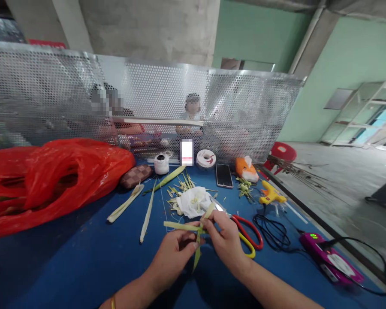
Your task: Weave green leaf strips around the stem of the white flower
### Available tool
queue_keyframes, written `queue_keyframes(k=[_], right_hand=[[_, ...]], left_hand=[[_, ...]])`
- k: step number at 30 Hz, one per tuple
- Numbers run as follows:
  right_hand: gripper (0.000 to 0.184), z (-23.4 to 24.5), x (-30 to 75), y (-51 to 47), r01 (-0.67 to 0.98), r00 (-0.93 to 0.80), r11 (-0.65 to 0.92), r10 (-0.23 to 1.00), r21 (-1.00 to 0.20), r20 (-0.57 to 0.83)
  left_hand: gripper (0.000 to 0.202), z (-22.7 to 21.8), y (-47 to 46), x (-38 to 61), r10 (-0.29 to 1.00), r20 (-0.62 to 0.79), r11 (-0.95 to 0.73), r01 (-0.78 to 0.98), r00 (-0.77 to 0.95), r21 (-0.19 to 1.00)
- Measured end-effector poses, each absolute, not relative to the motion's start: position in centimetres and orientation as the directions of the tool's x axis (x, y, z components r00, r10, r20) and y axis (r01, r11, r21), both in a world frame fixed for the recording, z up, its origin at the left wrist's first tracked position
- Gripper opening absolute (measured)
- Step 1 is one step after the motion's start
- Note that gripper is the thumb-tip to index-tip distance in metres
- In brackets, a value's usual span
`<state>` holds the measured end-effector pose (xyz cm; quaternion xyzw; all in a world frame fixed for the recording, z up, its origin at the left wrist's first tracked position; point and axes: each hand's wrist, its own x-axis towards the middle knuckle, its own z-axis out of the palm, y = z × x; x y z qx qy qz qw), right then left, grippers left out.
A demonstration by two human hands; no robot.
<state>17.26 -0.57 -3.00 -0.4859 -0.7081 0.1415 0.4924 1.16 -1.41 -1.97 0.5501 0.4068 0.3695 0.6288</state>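
Over the blue table both hands hold crossed pale-green leaf strips point(197, 251). My left hand point(178, 249) pinches them near the crossing, with one strip reaching out to the left and one end pointing down. Thumb and fingers of my right hand point(223, 234) are closed on the upper strip. Just behind the hands lies a crumpled white tissue point(194, 202) with cut leaf scraps point(176, 195) around it. Scissors point(252, 234) with red and yellow handles lie beside my right hand, partly hidden by it. Long leaf pieces point(148, 212) rest to the left.
A red plastic bag point(58, 180) fills the table's left side, beside a checkered pouch point(136, 176). A thread spool point(161, 164), tape roll point(206, 159), phone point(224, 176) and tissue pack point(246, 169) stand behind. A yellow glue gun point(272, 194) and a cabled purple device point(330, 257) lie right.
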Motion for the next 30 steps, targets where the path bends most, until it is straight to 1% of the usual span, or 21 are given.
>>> queue_keyframes(k=[3,5,6,9,11,13,16,17,19,21,24,27,30], right_hand=[[0.025,-3.3,17.1,-0.4,0.529,-0.024,0.469,0.841,-0.707,0.541],[0.026,-3.5,17.0,-0.3,0.524,-0.022,0.471,0.841,-0.71,0.541],[0.027,-3.5,16.9,-0.3,0.521,-0.022,0.473,0.839,-0.71,0.543],[0.027,-3.5,16.6,-0.3,0.498,-0.013,0.462,0.85,-0.733,0.527],[0.026,-3.0,16.4,-0.2,0.48,-0.015,0.434,0.873,-0.763,0.488],[0.027,-1.8,16.2,0.1,0.476,-0.039,0.409,0.894,-0.779,0.446],[0.026,0.9,16.0,1.3,0.513,-0.116,0.412,0.903,-0.753,0.415],[0.026,1.9,16.0,1.9,0.51,-0.115,0.411,0.903,-0.756,0.413],[0.025,3.5,15.9,3.1,0.454,-0.1,0.356,0.931,-0.817,0.35],[0.025,4.5,15.9,4.0,0.339,-0.154,0.303,0.952,-0.89,0.265],[0.027,4.6,16.0,4.7,0.234,-0.226,0.26,0.952,-0.937,0.208],[0.028,3.9,16.2,4.9,0.236,-0.279,0.286,0.935,-0.929,0.217],[0.027,3.4,16.4,5.2,0.257,-0.267,0.283,0.94,-0.924,0.214]], left_hand=[[0.018,-1.7,-1.3,1.1,0.918,-0.119,0.122,0.018,0.379,0.992],[0.017,-1.8,-1.3,1.1,0.918,-0.116,0.126,-0.003,0.378,0.992],[0.02,-2.0,-1.3,1.1,0.917,-0.118,0.136,-0.022,0.381,0.99],[0.043,-2.4,-1.1,1.1,0.909,-0.142,0.192,-0.091,0.392,0.977],[0.05,-2.3,-0.7,1.2,0.903,-0.148,0.219,-0.135,0.403,0.966],[0.05,-1.5,-0.1,1.2,0.911,-0.137,0.214,-0.163,0.39,0.963],[0.041,0.6,0.8,1.3,0.917,-0.138,0.212,-0.166,0.374,0.963],[0.038,1.3,1.1,1.3,0.927,-0.143,0.214,-0.175,0.348,0.961],[0.036,2.5,1.6,1.2,0.941,-0.157,0.222,-0.195,0.3,0.955],[0.034,3.1,2.0,0.9,0.933,-0.185,0.249,-0.182,0.31,0.951],[0.032,2.8,2.5,0.4,0.894,-0.241,0.314,-0.144,0.379,0.939],[0.033,2.3,2.8,0.1,0.853,-0.321,0.389,-0.09,0.412,0.917],[0.029,2.0,3.1,0.4,0.847,-0.362,0.418,-0.068,0.389,0.906]])
